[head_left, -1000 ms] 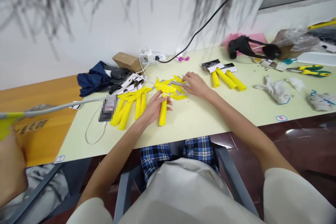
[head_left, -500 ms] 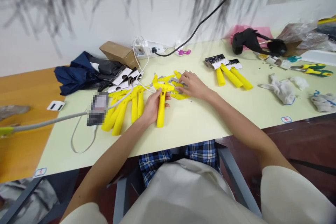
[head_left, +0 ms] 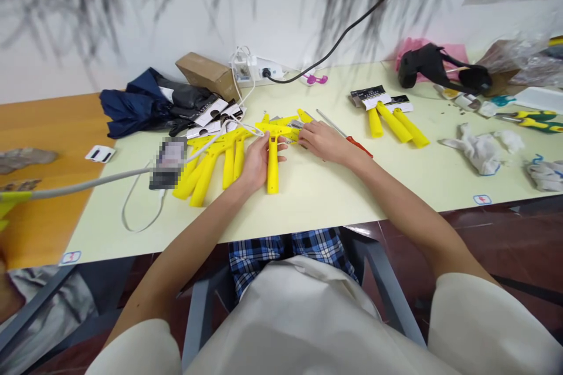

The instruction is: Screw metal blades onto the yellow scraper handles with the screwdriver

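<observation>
My left hand (head_left: pixel 257 161) is closed around a T-shaped yellow plastic handle (head_left: pixel 273 171), its grip pointing toward me and its crosspiece at the top. My right hand (head_left: pixel 323 139) bends its fingers at the right end of that crosspiece. What its fingertips pinch, if anything, is hidden. Small grey metal pieces (head_left: pixel 295 123) show between the hands, partly covered. To the left lie several more yellow handles (head_left: pixel 204 179). Behind my right hand a screwdriver (head_left: pixel 358 145) with a red handle rests on the table, its shaft pointing away.
A phone (head_left: pixel 168 161) and white cables lie at left, beside a navy cloth bundle (head_left: pixel 132 102) and a cardboard box (head_left: pixel 209 75). Carded yellow-handled items (head_left: pixel 393 123) lie right of centre. Farther right are white gloves (head_left: pixel 477 149), yellow-green pliers (head_left: pixel 534 120) and a black object (head_left: pixel 424 67).
The view has shifted a little. My right hand has come down closer to the held handle. Yellow pieces that showed beneath it are no longer visible, and the red screwdriver now shows.
</observation>
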